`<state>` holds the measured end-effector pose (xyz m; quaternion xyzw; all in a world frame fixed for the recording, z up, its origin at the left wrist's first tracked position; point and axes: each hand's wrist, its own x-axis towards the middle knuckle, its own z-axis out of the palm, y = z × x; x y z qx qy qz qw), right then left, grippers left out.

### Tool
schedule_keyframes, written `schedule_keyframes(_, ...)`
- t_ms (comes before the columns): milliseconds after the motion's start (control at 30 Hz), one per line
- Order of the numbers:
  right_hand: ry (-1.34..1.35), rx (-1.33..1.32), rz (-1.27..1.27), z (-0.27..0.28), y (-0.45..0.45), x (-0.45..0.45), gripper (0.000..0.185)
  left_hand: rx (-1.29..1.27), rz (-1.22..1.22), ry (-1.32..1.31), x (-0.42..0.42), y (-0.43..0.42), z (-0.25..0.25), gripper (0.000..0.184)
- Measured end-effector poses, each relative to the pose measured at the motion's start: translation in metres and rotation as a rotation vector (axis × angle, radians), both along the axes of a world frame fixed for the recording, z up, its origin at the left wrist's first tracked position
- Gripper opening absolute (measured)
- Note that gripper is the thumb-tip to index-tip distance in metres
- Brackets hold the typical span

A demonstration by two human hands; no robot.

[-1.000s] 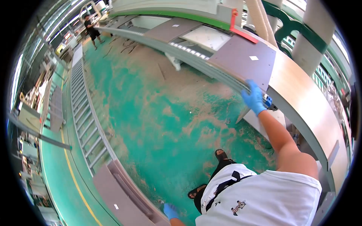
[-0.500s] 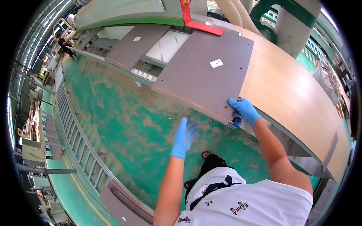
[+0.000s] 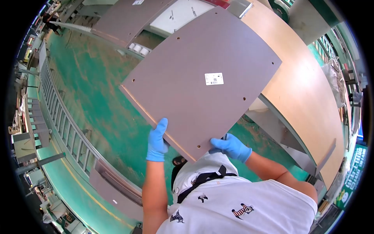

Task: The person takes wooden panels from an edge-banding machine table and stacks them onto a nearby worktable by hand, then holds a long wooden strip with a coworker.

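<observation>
A large grey-brown board (image 3: pixel 187 97) with drilled holes near its edges is held up in front of my body, tilted. A white printed label (image 3: pixel 214 78) is stuck on its upper face. My left hand (image 3: pixel 157 140), in a blue glove, is closed on the long left edge, thumb on top and fingers hidden beneath. My right hand (image 3: pixel 231 147), also gloved in blue, grips the near right edge close to the corner, its thumb over the face. The board's far part overlaps the machine table from my view.
A curved wood-coloured worktop (image 3: pixel 304 89) runs along my right. Another grey-brown board (image 3: pixel 128 21) lies on the machine beyond a white panel (image 3: pixel 177 15). A roller conveyor (image 3: pixel 70 117) stretches along the left, carrying boards (image 3: pixel 113 187). A distant person (image 3: pixel 50 21) stands at far left.
The board has come off the machine table toward me and turned. My left hand, free before, has taken hold of its left edge; my right hand keeps its grip.
</observation>
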<state>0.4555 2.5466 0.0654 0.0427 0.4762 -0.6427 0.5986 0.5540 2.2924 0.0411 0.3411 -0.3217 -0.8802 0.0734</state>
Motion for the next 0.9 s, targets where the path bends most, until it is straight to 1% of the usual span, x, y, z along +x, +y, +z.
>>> schedule_keyframes(67, -0.146, -0.178, -0.254, -0.013, 0.007, -0.001, 0.056, -0.053, -0.009, -0.046, 0.016, -0.004, 0.007, 0.038)
schedule_keyframes(133, -0.226, -0.232, -0.418, -0.031, 0.02, -0.017, 0.056, -0.06, -0.017, -0.082, 0.04, -0.013, 0.0, 0.038)
schedule_keyframes(167, -0.234, -0.222, -0.408, -0.045, 0.029, -0.028, 0.056, -0.036, -0.044, -0.101, 0.05, -0.017, -0.006, 0.038)
schedule_keyframes(200, -0.165, -0.209, -0.435, -0.059, 0.038, -0.037, 0.056, -0.014, -0.071, -0.115, 0.061, -0.018, -0.012, 0.039)
schedule_keyframes(233, -0.095, -0.199, -0.46, -0.059, 0.039, -0.036, 0.057, -0.008, -0.059, -0.116, 0.073, -0.016, -0.02, 0.039)
schedule_keyframes(267, -0.097, -0.195, -0.448, -0.056, 0.04, -0.029, 0.057, -0.046, -0.025, -0.112, 0.084, -0.013, -0.029, 0.04)
schedule_keyframes(333, 0.0, -0.154, -0.314, -0.032, 0.029, 0.003, 0.06, -0.083, 0.018, -0.099, 0.113, -0.01, -0.036, 0.041)
schedule_keyframes(400, -0.004, -0.13, -0.278, -0.028, 0.029, 0.043, 0.06, -0.002, 0.335, -0.162, 0.144, -0.002, -0.038, 0.044)
schedule_keyframes(500, -0.003, -0.09, -0.181, -0.031, 0.022, 0.101, 0.06, 0.035, 0.437, -0.172, 0.203, -0.01, -0.052, 0.046)
schedule_keyframes(567, 0.034, -0.051, -0.087, -0.051, 0.025, 0.133, 0.06, 0.018, 0.5, -0.17, 0.249, -0.012, -0.054, 0.047)
schedule_keyframes(600, 0.037, -0.06, -0.028, -0.047, 0.019, 0.149, 0.06, 0.0, 0.532, -0.182, 0.273, -0.009, -0.055, 0.047)
schedule_keyframes(633, 0.047, -0.053, -0.032, -0.038, 0.01, 0.171, 0.055, -0.004, 0.607, -0.167, 0.304, -0.008, -0.057, 0.047)
schedule_keyframes(667, 0.043, -0.043, -0.023, -0.031, -0.004, 0.191, 0.049, -0.015, 0.645, -0.179, 0.336, -0.008, -0.062, 0.048)
schedule_keyframes(700, 0.037, -0.056, 0.074, -0.023, -0.02, 0.21, 0.049, -0.024, 0.692, -0.194, 0.37, -0.007, -0.065, 0.049)
schedule_keyframes(733, 0.083, -0.073, 0.087, -0.014, -0.036, 0.234, 0.047, -0.027, 0.789, -0.209, 0.41, -0.003, -0.068, 0.049)
schedule_keyframes(767, 0.123, -0.091, 0.087, -0.012, -0.05, 0.253, 0.046, 0.034, 0.814, -0.206, 0.443, 0.002, -0.07, 0.049)
schedule_keyframes(800, 0.1, -0.099, 0.163, -0.017, -0.064, 0.268, 0.046, 0.097, 0.834, -0.198, 0.475, 0.007, -0.07, 0.049)
schedule_keyframes(833, 0.14, -0.1, 0.256, -0.023, -0.086, 0.283, 0.043, 0.143, 0.916, -0.231, 0.507, 0.007, -0.063, 0.049)
schedule_keyframes(867, 0.179, -0.083, 0.34, -0.014, -0.105, 0.264, 0.041, 0.158, 0.984, -0.255, 0.5, 0.013, -0.053, 0.049)
schedule_keyframes(900, 0.178, -0.059, 0.348, -0.002, -0.142, 0.29, 0.037, 0.207, 1.069, -0.199, 0.522, 0.015, -0.057, 0.05)
